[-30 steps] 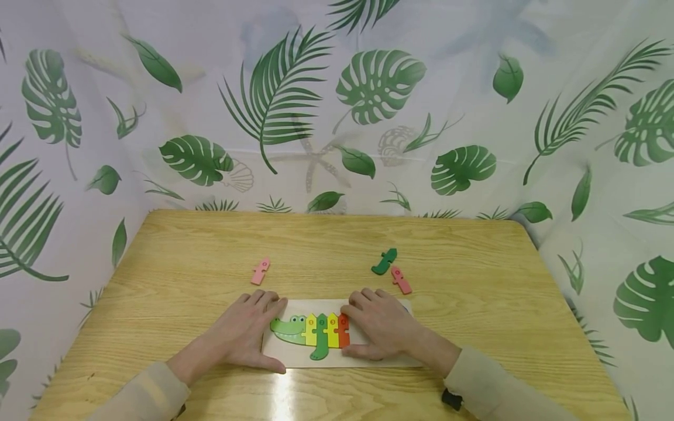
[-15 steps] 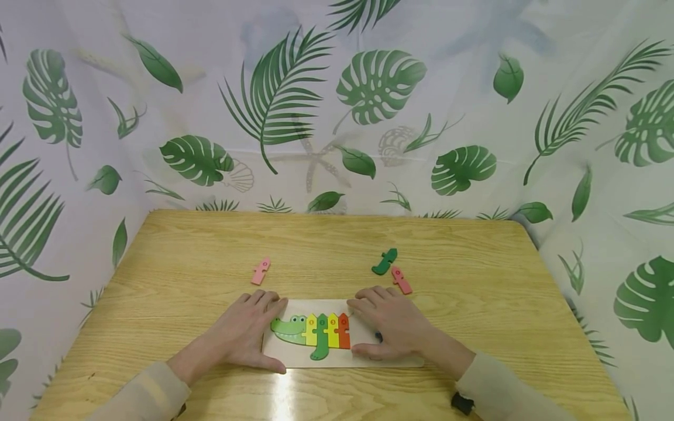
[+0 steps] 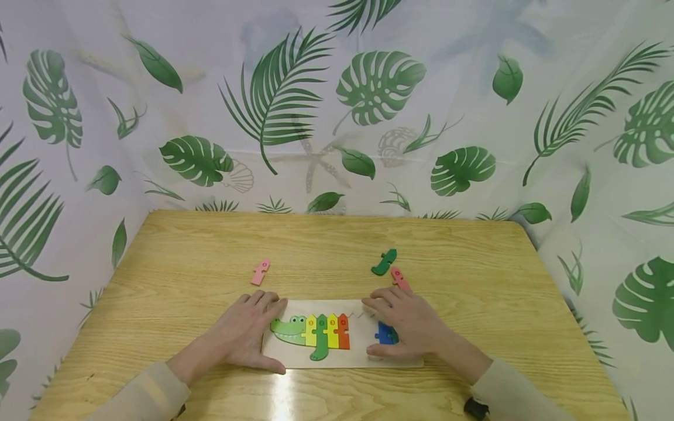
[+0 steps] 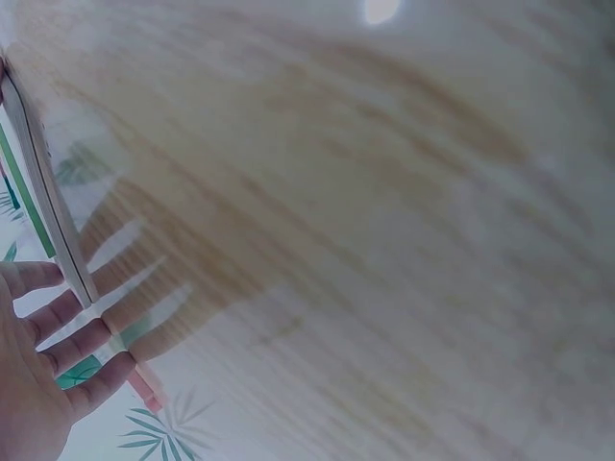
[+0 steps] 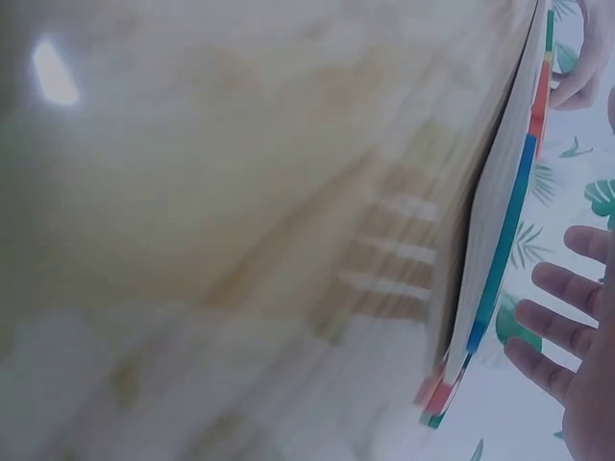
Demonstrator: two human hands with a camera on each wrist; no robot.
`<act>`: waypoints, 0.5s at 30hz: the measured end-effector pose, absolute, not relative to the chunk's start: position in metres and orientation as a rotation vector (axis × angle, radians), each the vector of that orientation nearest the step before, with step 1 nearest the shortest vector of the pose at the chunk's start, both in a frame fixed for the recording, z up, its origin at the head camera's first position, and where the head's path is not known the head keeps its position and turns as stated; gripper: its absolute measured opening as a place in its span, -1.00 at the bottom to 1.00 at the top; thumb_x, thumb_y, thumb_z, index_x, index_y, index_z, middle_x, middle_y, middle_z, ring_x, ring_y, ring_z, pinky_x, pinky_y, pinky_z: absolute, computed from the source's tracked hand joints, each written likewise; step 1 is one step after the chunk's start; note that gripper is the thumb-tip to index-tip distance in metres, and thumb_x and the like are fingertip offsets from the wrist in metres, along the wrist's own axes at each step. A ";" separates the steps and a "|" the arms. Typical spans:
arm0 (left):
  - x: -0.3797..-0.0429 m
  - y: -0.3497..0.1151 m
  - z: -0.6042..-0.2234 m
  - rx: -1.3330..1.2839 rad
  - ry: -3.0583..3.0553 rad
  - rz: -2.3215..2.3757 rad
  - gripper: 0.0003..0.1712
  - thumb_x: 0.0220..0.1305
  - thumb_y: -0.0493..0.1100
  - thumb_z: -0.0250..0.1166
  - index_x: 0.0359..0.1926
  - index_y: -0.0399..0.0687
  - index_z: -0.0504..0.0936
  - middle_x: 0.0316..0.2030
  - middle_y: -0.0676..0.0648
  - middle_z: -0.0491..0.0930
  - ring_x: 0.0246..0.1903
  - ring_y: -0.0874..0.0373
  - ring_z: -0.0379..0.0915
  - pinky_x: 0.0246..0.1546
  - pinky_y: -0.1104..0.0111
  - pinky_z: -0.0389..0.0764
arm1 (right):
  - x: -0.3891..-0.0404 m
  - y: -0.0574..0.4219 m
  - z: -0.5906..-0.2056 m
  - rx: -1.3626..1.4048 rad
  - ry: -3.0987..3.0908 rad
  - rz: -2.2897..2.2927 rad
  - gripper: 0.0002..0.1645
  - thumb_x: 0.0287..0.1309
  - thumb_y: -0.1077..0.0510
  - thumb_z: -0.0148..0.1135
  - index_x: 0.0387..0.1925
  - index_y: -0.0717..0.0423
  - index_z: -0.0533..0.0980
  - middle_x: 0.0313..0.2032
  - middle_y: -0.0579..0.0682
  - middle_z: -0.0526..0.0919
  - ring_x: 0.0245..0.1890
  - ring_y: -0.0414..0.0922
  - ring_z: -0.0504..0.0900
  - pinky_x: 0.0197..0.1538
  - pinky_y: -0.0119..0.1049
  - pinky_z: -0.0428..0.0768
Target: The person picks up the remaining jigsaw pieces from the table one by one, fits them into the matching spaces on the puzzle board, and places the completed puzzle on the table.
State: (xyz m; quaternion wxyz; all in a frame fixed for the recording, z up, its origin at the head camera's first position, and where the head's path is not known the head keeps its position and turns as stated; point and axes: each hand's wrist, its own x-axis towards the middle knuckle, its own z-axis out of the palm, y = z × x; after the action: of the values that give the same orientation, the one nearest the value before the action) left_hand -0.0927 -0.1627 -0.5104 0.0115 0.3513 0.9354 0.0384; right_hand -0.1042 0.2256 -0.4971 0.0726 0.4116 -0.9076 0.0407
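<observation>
A pale wooden puzzle board (image 3: 363,336) lies on the table, bearing a crocodile: a green head (image 3: 288,331), then upright numbered strips in yellow, green, yellow and red (image 3: 344,332). My left hand (image 3: 244,330) rests against the board's left end, fingers at the far corner, thumb by the near edge. Over the right end spreads my right hand (image 3: 413,323), thumb and fingers apart, partly covering a blue piece (image 3: 385,334). A bare stretch of board separates red from blue. In the right wrist view, the right fingers (image 5: 562,336) extend beside the board, apart from the blue edge (image 5: 509,221).
Beyond the board lie a pink piece (image 3: 260,272) at left, and a dark green foot-shaped piece (image 3: 385,262) and a coral-pink piece (image 3: 400,279) at right. The wooden table (image 3: 210,240) ends at a leaf-patterned cloth (image 3: 316,88).
My right hand has slid rightward along the board, away from the red strip, uncovering bare board and part of the blue piece. The left hand has stayed put.
</observation>
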 end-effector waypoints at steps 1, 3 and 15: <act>-0.093 -0.163 -0.511 1.098 2.918 0.119 0.51 -0.17 0.93 0.08 0.52 -0.07 0.38 0.30 -0.14 0.51 0.26 -0.04 0.45 0.17 0.04 0.61 | -0.104 0.228 -0.498 1.234 -2.718 0.120 0.07 0.14 -0.71 0.13 0.37 -0.05 0.52 0.21 -0.04 0.66 0.22 -0.05 0.60 0.25 -0.02 0.67; -0.093 -0.163 -0.511 1.100 2.919 0.121 0.50 -0.17 0.93 0.08 0.52 -0.06 0.38 0.30 -0.14 0.51 0.26 -0.04 0.45 0.16 0.04 0.61 | -0.103 0.234 -0.498 1.226 -2.700 0.127 0.08 0.12 -0.71 0.16 0.37 -0.04 0.53 0.20 -0.03 0.66 0.21 -0.05 0.61 0.23 -0.02 0.68; -0.093 -0.163 -0.512 1.096 2.927 0.117 0.51 -0.18 0.94 0.07 0.52 -0.06 0.38 0.30 -0.14 0.52 0.26 -0.03 0.45 0.17 0.05 0.61 | -0.099 0.256 -0.499 1.092 -2.834 0.100 0.21 0.01 -0.69 0.28 0.49 -0.04 0.40 0.32 0.02 0.60 0.27 0.02 0.61 0.27 0.07 0.66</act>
State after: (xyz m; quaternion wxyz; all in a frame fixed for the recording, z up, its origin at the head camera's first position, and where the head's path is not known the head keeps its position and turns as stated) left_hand -0.0930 -0.1631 -0.5121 0.0070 0.3504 0.9358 0.0373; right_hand -0.0995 0.2556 -0.4989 0.0512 0.3588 -0.9314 0.0329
